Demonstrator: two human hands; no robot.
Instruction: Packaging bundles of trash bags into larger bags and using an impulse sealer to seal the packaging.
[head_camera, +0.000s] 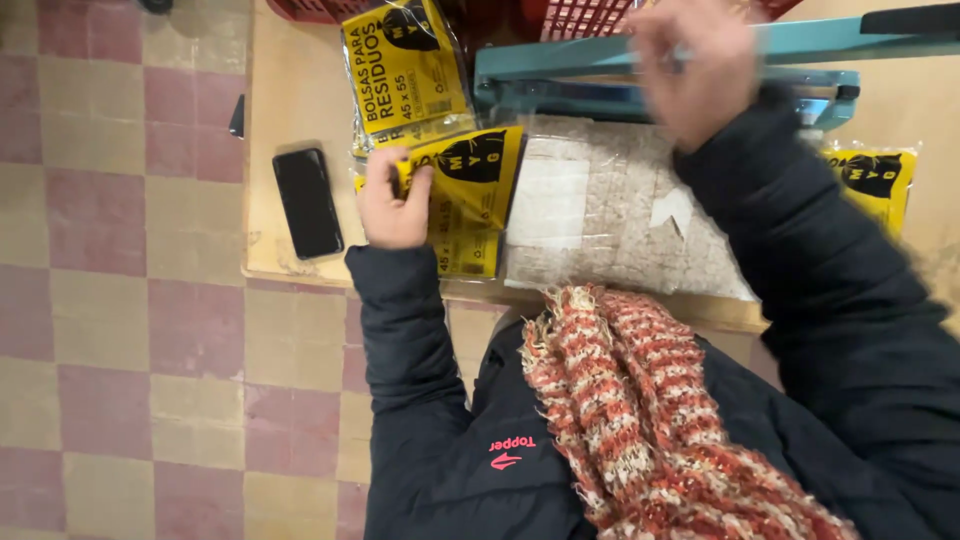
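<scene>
My left hand (392, 205) grips the edge of a yellow and black packet (470, 175) of folded bags, lifting it slightly off a small pile of the same packets on the wooden table (290, 90). My right hand (695, 65), blurred by motion, is over the arm of a teal heat sealer (640, 85); I cannot tell whether it grips the arm. A clear plastic bag (620, 210) full of pale material lies in front of the sealer.
A black phone (307, 202) lies at the table's left edge. Another yellow packet (405, 65) lies farther back, and one more (875, 180) at the right. Red baskets (580, 15) stand behind the sealer. Checked floor tiles (120, 300) lie to the left.
</scene>
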